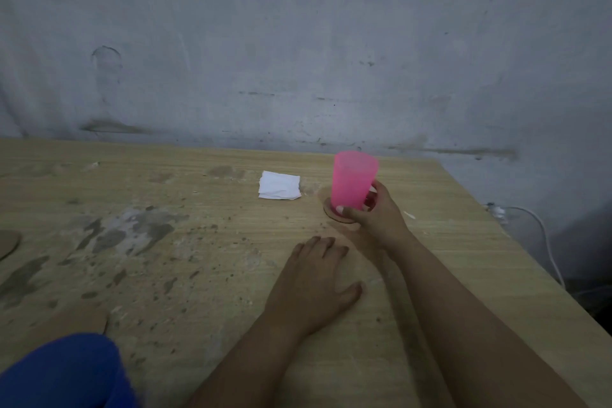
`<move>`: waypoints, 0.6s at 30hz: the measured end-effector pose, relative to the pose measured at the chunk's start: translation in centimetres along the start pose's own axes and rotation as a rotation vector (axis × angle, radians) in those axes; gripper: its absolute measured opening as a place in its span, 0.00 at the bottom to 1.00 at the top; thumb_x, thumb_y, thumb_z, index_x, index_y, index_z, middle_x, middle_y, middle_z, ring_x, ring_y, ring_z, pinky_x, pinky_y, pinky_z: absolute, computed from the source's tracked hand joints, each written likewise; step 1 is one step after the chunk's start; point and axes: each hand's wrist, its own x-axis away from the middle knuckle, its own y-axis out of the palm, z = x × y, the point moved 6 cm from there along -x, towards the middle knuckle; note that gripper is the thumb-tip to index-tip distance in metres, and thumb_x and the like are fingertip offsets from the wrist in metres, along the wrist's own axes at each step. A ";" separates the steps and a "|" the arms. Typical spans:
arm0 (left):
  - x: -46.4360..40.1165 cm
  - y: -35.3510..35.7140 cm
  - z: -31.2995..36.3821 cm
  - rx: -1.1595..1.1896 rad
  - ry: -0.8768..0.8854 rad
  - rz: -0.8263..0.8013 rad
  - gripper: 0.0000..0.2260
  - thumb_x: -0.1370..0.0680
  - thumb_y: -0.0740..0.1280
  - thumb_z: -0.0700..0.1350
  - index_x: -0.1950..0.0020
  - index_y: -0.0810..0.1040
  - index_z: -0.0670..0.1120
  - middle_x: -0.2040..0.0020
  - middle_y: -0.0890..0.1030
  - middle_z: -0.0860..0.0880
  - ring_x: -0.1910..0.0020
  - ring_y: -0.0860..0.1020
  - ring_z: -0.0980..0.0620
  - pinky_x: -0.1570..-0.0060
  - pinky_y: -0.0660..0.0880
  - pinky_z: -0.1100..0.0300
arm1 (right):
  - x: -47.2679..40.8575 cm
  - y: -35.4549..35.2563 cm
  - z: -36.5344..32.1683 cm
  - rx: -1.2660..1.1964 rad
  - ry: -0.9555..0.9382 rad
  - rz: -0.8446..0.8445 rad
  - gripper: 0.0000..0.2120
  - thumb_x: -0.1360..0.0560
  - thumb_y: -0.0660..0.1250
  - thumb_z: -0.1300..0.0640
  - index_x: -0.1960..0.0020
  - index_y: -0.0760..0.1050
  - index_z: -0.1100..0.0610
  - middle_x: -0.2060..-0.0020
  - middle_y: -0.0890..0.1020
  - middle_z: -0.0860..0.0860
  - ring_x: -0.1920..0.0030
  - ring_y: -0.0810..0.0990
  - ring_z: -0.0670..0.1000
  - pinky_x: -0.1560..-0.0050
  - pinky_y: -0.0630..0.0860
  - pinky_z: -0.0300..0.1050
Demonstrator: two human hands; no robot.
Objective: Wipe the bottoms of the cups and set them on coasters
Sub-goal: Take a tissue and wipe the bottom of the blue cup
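Observation:
A pink plastic cup [353,177] stands upright on a round cardboard coaster [331,213] near the table's far right. My right hand [377,214] is wrapped around the cup's lower part. My left hand [313,281] lies flat on the table, palm down, a little nearer than the cup, with nothing in it. A folded white tissue [280,189] lies on the table just left of the cup. A blue cup [63,374] fills the near left corner, blurred; a second coaster [99,320] shows just behind it.
The wooden table [198,242] is stained and dusty with crumbs. Another cardboard coaster [8,243] pokes in at the left edge. A grey wall stands close behind the table. A white cable [543,235] hangs past the right edge.

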 end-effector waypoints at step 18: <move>12.8 -9.2 5.7 0.347 -0.066 -0.029 0.20 0.23 0.62 0.45 0.30 0.68 0.45 0.32 0.72 0.47 0.34 0.70 0.50 0.38 0.65 0.61 | 17.6 1.2 -9.1 0.327 -0.187 -0.080 0.07 0.27 0.68 0.60 0.50 0.80 0.55 0.57 0.82 0.49 0.50 0.79 0.48 0.48 0.70 0.38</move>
